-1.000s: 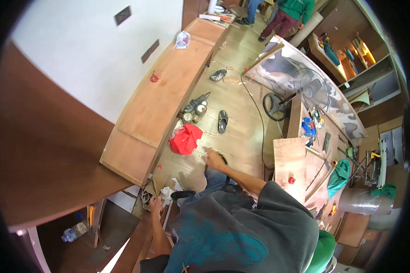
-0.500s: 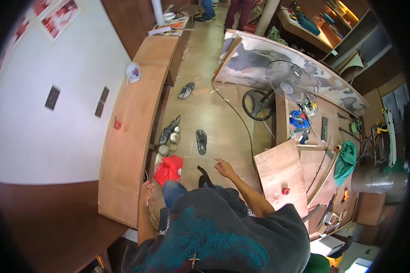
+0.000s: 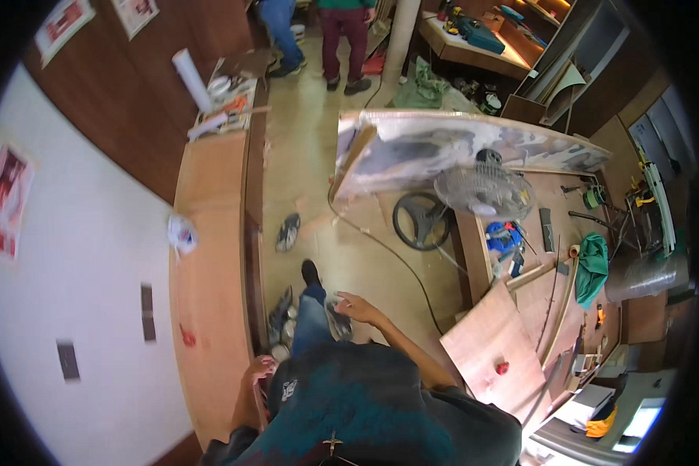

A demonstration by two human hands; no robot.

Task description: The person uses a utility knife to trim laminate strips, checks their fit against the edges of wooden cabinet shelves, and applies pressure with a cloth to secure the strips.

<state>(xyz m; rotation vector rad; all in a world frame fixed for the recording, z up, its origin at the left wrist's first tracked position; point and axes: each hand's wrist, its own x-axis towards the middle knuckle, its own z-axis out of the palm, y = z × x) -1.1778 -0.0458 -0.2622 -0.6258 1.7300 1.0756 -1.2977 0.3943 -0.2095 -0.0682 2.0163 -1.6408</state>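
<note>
A white plastered wall [image 3: 93, 272] with dark wood panelling [image 3: 132, 101] above it is running down the left, and a long plywood bench [image 3: 210, 256] is standing against it. A pale tan concrete floor [image 3: 311, 171] is stretching up the middle, lying under even daylight. On the right, a round metal floor fan [image 3: 481, 190] is standing beside a large marbled board [image 3: 458, 147] and a flat brown plywood sheet [image 3: 493, 353].

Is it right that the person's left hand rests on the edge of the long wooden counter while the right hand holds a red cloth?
Not quite. In the head view the left hand is at the edge of the long wooden counter, but the right hand is empty, fingers spread in the air above the floor; no red cloth is in it.
</note>
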